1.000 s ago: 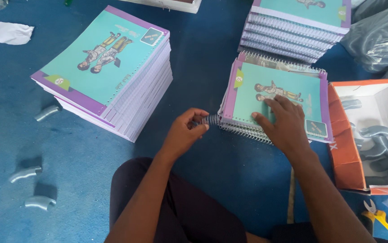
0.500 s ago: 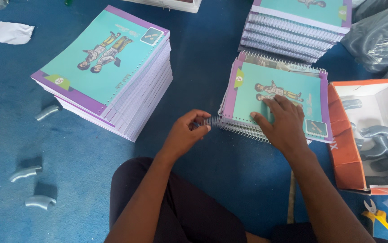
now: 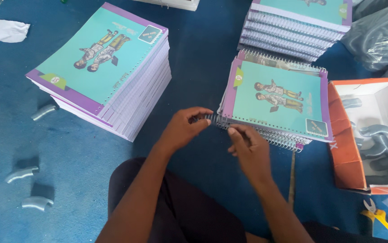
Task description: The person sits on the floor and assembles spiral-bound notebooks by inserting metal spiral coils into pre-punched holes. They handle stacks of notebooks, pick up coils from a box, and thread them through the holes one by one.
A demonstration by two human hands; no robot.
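A teal and purple booklet (image 3: 277, 96) lies on top of a small pile of spiral-bound booklets in front of me. A metal spiral coil (image 3: 209, 119) sticks out at the booklet's near-left corner. My left hand (image 3: 182, 128) pinches the end of that coil between thumb and fingers. My right hand (image 3: 248, 150) sits at the booklet's near edge, fingers curled against the coil beside the left hand.
A tall stack of unbound teal booklets (image 3: 106, 67) stands at the left, a stack of bound ones (image 3: 300, 22) at the back right. An orange-rimmed box (image 3: 345, 153) with grey parts is at the right, yellow pliers (image 3: 383, 220) below it. Grey clips (image 3: 20, 173) lie on the blue floor.
My right hand has slid off the booklet's cover down to its near edge by the coil. My left hand stays on the coil's end.
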